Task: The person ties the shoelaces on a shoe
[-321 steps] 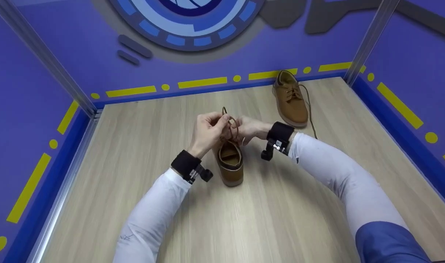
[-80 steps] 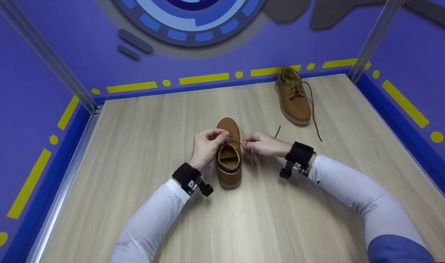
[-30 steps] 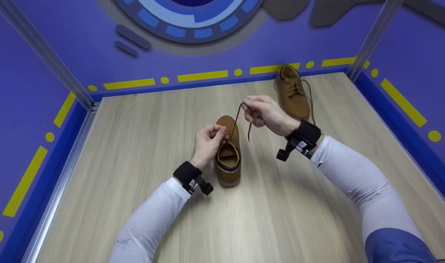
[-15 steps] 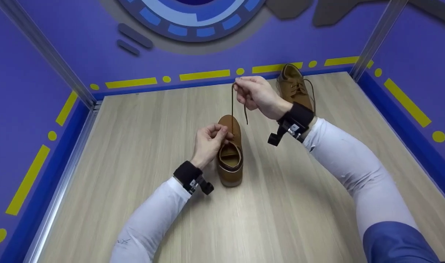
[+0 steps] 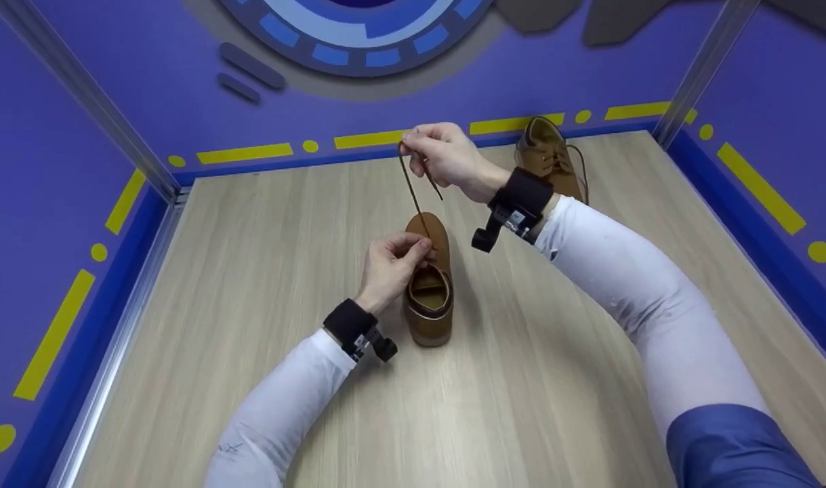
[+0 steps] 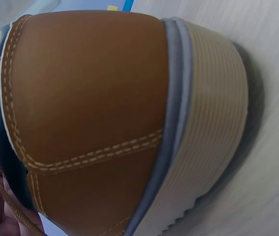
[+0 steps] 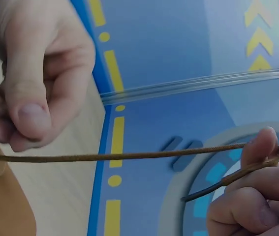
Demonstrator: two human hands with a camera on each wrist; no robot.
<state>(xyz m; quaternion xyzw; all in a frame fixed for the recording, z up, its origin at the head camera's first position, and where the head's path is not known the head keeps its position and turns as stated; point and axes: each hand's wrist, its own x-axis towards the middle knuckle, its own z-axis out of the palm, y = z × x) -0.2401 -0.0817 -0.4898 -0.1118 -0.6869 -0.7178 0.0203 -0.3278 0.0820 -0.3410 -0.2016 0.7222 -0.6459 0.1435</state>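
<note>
A brown leather shoe (image 5: pixel 430 327) stands on the wooden board, its toe pointing away; its stitched heel (image 6: pixel 85 88) fills much of the left wrist view. At the shoe's left side, my left hand (image 5: pixel 387 266) pinches by the eyelets with thumb and forefinger, on the lacing. Above and beyond the toe, my right hand (image 5: pixel 446 156) pinches a brown shoelace (image 5: pixel 413 190) near its end. In the right wrist view the lace (image 7: pixel 105 157) runs straight between the hands, and its dark tip (image 7: pixel 203 191) hangs free past the right fingers. My left hand hides part of the lacing.
A matching brown shoe (image 5: pixel 547 159) stands at the back right, partly covered by the right forearm, with a long loose lace (image 5: pixel 584 169) beside it. Blue-purple panels (image 5: pixel 358 115) with yellow marks enclose the wooden board (image 5: pixel 263 285) on the back and sides.
The right hand has moved from low beside the shoe, up and then leftward over the toe, drawing the lace up with it. The left hand stays by the eyelets.
</note>
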